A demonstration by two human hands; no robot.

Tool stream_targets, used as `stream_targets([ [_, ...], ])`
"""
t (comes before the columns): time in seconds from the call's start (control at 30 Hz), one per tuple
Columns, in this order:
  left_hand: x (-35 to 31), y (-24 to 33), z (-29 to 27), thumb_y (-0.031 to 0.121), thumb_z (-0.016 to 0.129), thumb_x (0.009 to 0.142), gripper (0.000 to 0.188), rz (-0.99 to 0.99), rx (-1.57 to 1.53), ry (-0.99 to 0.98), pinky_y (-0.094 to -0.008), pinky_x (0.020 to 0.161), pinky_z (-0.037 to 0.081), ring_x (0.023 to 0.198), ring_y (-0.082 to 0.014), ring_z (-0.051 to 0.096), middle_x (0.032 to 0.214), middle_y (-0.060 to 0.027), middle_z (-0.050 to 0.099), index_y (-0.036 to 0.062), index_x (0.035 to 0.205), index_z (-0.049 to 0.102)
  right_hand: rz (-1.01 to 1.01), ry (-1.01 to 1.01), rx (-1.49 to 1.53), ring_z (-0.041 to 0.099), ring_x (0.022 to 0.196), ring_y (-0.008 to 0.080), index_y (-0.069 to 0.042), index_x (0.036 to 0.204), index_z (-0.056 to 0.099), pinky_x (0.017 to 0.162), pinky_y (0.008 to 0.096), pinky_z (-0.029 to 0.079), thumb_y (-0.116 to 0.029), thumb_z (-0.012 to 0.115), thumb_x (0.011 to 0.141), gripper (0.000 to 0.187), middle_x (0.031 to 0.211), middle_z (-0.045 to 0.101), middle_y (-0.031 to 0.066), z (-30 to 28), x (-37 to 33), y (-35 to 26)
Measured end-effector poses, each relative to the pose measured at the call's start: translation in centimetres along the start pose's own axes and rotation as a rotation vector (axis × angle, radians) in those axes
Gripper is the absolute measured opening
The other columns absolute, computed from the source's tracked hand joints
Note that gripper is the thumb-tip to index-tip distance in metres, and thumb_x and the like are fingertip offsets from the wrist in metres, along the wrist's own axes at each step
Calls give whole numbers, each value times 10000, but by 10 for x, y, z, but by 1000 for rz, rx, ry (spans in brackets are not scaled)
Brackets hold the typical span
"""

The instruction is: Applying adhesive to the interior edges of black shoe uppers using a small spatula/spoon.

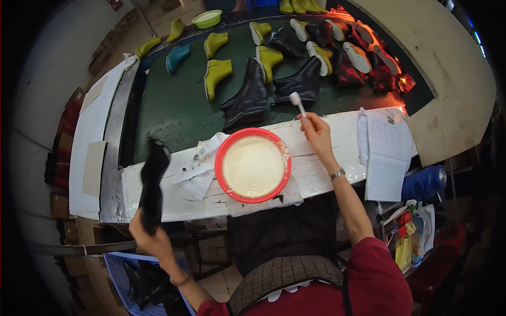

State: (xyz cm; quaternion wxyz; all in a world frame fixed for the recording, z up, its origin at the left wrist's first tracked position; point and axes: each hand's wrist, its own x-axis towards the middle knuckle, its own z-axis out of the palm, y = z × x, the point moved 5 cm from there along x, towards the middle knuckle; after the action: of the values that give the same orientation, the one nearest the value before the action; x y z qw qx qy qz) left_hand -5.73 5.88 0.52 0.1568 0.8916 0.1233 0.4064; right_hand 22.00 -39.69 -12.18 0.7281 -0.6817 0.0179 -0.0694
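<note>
My left hand [153, 243] is closed round one end of a black boot [154, 181], held upright at the left end of the white work board and smeared a little by motion. My right hand [318, 136] pinches the handle of a small white-headed brush [296, 100], its head raised over the far edge of the board. Between my hands a red bowl [217, 167] holds cream-coloured liquid [253, 166], with dried drips on its rim. Beyond it, two black boots [252, 92] [300, 81] lie on the green belt.
The green belt [174, 113] carries yellow shoe lasts [217, 76], a teal last [177, 58] and more boots near an orange-glowing heater [406, 84]. A stained cloth [197, 179] and an open notebook [387, 158] lie on the board. A blue crate [118, 274] with black boots stands at lower left.
</note>
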Motion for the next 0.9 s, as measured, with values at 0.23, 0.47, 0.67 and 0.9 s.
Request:
stream_targets([
  [0.23, 8, -24, 74, 269, 911, 706, 728, -57, -18, -723, -477, 1042, 449, 1246, -408, 536, 1320, -190, 580, 103, 1354, 625, -312, -123, -604, 629, 702, 146, -58, 994, 787, 610, 291, 469, -176, 752, 920, 144, 878, 688, 55, -21, -61, -81],
  [0.47, 43, -16, 152, 519, 909, 686, 1178, -181, -9, -642, -509, 1030, 436, 1214, -446, 558, 1290, -284, 581, 8, 1572, 326, -410, -300, -896, 632, 662, 189, -82, 943, 785, 595, 304, 485, -175, 787, 865, 122, 842, 675, 19, 24, -79, -111],
  [0.67, 42, -4, 178, 297, 818, 687, 1204, -47, 224, -552, -564, 987, 418, 1109, -443, 572, 1187, -279, 581, 67, 1641, 120, -648, -409, -1219, 678, 729, 247, -114, 860, 763, 617, 380, 517, -181, 783, 818, 81, 823, 661, 27, 54, -95, -117],
  [0.9, 85, -5, 102, 27, 679, 780, 506, -235, -572, -512, -354, 848, 568, 947, -231, 719, 1045, -178, 748, -70, 1276, 638, -293, -332, -727, 620, 637, 225, -69, 948, 789, 590, 370, 486, -155, 794, 849, 131, 787, 665, 78, 14, -94, -110],
])
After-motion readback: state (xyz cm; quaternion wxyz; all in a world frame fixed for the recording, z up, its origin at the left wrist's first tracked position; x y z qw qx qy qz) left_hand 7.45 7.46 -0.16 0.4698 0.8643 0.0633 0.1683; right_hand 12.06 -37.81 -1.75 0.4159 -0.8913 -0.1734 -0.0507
